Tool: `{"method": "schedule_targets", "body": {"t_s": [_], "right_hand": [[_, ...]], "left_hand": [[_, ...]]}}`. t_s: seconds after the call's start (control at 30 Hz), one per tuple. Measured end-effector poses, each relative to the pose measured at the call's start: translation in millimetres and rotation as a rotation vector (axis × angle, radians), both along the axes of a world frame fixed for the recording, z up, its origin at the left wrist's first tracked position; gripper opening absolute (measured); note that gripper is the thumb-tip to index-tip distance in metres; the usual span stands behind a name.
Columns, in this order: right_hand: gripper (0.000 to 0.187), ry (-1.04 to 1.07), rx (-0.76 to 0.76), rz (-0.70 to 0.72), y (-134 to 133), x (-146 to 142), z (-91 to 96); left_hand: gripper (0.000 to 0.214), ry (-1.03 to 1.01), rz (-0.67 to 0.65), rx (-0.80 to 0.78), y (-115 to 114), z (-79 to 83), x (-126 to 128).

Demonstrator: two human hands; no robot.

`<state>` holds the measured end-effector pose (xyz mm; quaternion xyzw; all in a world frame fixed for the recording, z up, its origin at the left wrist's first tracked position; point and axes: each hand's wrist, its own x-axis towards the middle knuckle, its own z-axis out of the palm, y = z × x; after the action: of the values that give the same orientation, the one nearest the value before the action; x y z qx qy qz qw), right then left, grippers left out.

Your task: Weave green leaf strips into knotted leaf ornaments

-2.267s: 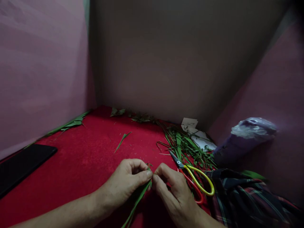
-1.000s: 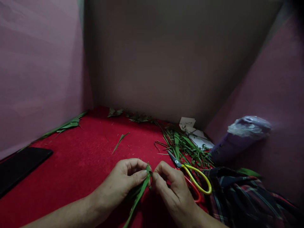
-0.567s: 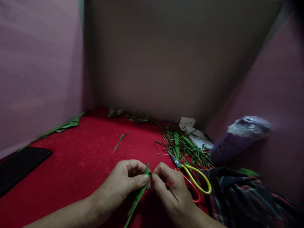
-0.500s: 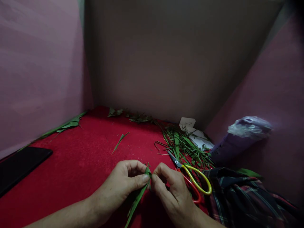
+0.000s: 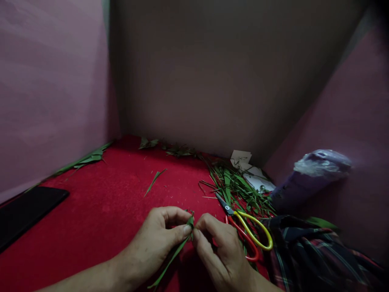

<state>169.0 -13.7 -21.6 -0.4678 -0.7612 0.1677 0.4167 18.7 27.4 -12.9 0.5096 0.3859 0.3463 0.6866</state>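
Between thumb and forefinger, my left hand (image 5: 165, 233) pinches a long green leaf (image 5: 174, 259) whose tail hangs down toward the front. Its upper part looks folded or wrapped at the fingertips. My right hand (image 5: 220, 243) is closed in a pinch at the right side of that leaf, fingertips touching it; what exactly lies between those fingers is hidden. Just right of my right hand lie scissors (image 5: 243, 225) with one yellow and one red handle, blades pointing away to the upper left.
Cut leaves and stems (image 5: 240, 186) are heaped behind the scissors, beside white paper (image 5: 241, 156). A purple plastic-topped object (image 5: 313, 174) leans at right, above plaid cloth (image 5: 316, 247). A dark flat object (image 5: 33, 211) lies left on the red cloth (image 5: 106, 202); a loose leaf strip (image 5: 154, 182) lies mid-cloth.
The leaf's hanging tail has swung to the left and appears narrower. Both hands keep their pinch at nearly the same place, and the right hand sits slightly lower.
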Motion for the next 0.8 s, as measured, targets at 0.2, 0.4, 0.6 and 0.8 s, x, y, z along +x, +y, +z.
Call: {"method": "schedule_targets", "body": {"t_s": [0.2,0.4,0.6,0.8], "right_hand": [[0.024,0.069,-0.162,-0.124,2.2,1.0,-4.3],[0.024,0.078,-0.150,-0.103,3.4,0.9,-4.9],[0.023,0.051,-0.117,-0.078,0.5,1.4,-4.7],[0.024,0.070,-0.125,-0.072,0.1,0.5,-3.3]], "left_hand": [[0.016,0.033,0.020,0.047,2.9,2.0,-1.3],[0.022,-0.020,-0.030,-0.003,6.0,3.8,-2.1],[0.026,0.053,-0.028,0.013,6.1,2.6,-2.2],[0.031,0.045,0.015,0.033,5.3,2.9,0.7]]}}
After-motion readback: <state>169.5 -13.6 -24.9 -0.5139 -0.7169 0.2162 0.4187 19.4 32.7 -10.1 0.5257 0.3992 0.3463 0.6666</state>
